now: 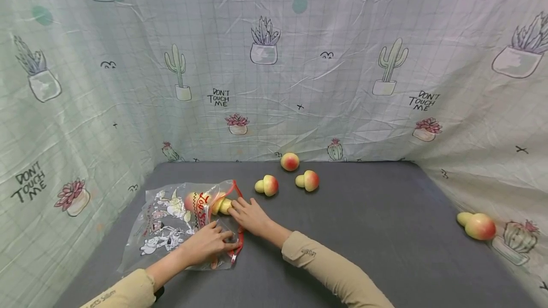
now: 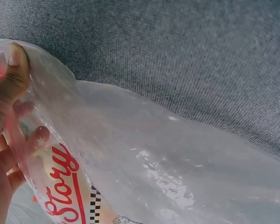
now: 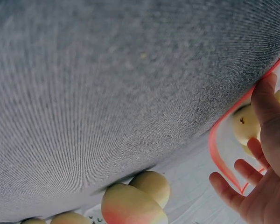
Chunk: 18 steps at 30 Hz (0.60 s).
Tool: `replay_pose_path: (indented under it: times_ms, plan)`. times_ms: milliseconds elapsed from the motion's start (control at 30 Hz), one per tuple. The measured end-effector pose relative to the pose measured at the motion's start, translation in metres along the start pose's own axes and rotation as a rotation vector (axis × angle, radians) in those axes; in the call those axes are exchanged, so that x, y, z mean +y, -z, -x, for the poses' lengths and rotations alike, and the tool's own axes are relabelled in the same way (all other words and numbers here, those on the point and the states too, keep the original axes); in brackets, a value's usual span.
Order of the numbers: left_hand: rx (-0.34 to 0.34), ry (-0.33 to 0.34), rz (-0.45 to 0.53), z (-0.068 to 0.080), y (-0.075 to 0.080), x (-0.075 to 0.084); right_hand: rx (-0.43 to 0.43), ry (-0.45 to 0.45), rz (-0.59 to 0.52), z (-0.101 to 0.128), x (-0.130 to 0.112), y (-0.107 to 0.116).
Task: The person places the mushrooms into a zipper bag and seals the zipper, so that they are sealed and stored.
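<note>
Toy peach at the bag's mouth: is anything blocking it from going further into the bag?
Nothing visible does. The toy peach lies in the red-rimmed opening of the plastic bag, with the right hand touching it and the left hand gripping the bag's near edge. Another peach already sits deeper inside.

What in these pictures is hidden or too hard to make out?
- Head view: how many toy fruits lie inside the plastic bag; its printed pictures and both hands cover them.
- Left wrist view: the left hand is cut off by the frame edge; the bag's contents show only as blur.
- Right wrist view: the fruit at the bottom edge is cropped, and the right hand is partly out of frame.
</note>
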<state>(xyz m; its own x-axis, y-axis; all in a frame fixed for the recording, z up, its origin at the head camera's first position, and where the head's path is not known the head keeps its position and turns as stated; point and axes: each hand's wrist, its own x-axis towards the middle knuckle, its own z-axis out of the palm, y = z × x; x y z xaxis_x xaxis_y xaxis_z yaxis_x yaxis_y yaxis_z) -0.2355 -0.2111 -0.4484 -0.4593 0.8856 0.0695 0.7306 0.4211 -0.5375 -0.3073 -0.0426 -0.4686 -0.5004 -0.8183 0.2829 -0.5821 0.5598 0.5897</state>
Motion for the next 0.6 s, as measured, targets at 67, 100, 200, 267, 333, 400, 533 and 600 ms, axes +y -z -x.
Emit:
replay_pose_path:
  times_ms: [67, 100, 200, 267, 333, 400, 533, 600]
  plan:
    - [0.013, 0.001, -0.011, -0.0011, -0.0008, -0.0002, 0.002, -0.002, 0.009, -0.0001, 0.0001, 0.0002]
    - [0.011, 0.005, -0.016, -0.0017, -0.0012, -0.0004, 0.006, -0.004, 0.010, -0.0003, 0.0003, 0.0002]
    - [-0.006, 0.017, -0.015, -0.0049, -0.0026, -0.0008, 0.001, -0.006, 0.006, 0.0005, 0.0010, 0.0006]
    - [-0.020, 0.025, -0.007, -0.0062, -0.0033, -0.0011, -0.020, -0.002, 0.004, 0.0009, 0.0011, 0.0010]
    - [-0.030, 0.031, 0.004, -0.0067, -0.0038, -0.0014, -0.046, 0.002, 0.006, 0.0008, 0.0010, 0.0009]
    - [-0.033, 0.040, 0.011, -0.0060, -0.0041, -0.0022, -0.069, 0.007, 0.008, 0.0004, 0.0012, 0.0007]
    - [-0.008, 0.061, 0.013, -0.0024, -0.0041, -0.0054, -0.079, 0.013, 0.001, -0.0012, 0.0024, 0.0001]
    - [0.018, 0.062, 0.015, -0.0005, -0.0039, -0.0075, -0.077, 0.016, -0.012, -0.0018, 0.0034, -0.0006]
